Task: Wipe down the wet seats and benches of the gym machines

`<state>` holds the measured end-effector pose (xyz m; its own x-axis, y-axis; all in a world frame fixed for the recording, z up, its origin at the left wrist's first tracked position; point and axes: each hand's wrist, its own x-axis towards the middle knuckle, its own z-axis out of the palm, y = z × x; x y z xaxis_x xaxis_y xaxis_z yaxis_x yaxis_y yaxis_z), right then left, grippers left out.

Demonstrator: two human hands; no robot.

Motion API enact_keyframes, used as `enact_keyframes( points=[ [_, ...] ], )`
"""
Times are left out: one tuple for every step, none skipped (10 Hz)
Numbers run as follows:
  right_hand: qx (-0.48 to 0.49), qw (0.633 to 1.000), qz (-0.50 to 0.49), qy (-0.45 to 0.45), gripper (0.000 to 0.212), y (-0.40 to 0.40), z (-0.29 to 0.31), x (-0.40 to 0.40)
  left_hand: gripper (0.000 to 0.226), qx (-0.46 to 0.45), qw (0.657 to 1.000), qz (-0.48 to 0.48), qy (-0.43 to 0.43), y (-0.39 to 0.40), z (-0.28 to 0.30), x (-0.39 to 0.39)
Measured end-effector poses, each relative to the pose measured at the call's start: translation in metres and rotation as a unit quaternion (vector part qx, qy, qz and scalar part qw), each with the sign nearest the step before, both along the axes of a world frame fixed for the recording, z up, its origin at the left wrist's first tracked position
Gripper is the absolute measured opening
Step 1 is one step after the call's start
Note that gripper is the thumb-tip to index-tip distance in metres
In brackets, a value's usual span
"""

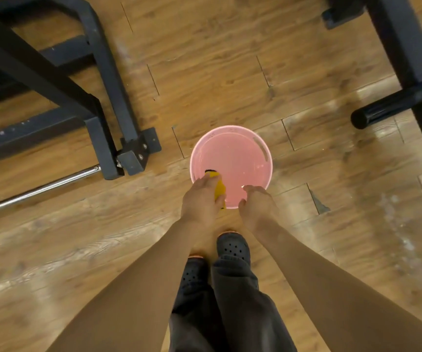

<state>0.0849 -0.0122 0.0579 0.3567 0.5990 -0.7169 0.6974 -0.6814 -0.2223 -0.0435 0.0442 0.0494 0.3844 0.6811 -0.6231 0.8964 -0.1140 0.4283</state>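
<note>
1. The wooden floor (230,72) fills the view, with a black machine frame (98,72) at the upper left.
2. A pink bucket (260,148) stands on the floor, just ahead of the person's shoes (232,246).
3. The left hand (201,199) is clamped on a yellow sponge (219,188), held over the bucket's near rim.
4. The right hand (258,208) hovers just beside it, empty, fingers loosely curled.

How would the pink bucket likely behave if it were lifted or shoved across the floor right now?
The pink bucket seems to hold water, so it is probably heavy for its size. A shove would likely slosh it over the rim. The floor looks smooth, so it may slide rather than tip. The left hand holds a yellow cloth over it.
</note>
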Motion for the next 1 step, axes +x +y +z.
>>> enact_keyframes(
  points=[
    [0.023,1.0,-0.001,-0.004,0.041,0.0004,0.0243,-0.0062,0.046,0.006,1.0,0.005,0.018,-0.0002,0.0238,-0.0137]
  ],
)
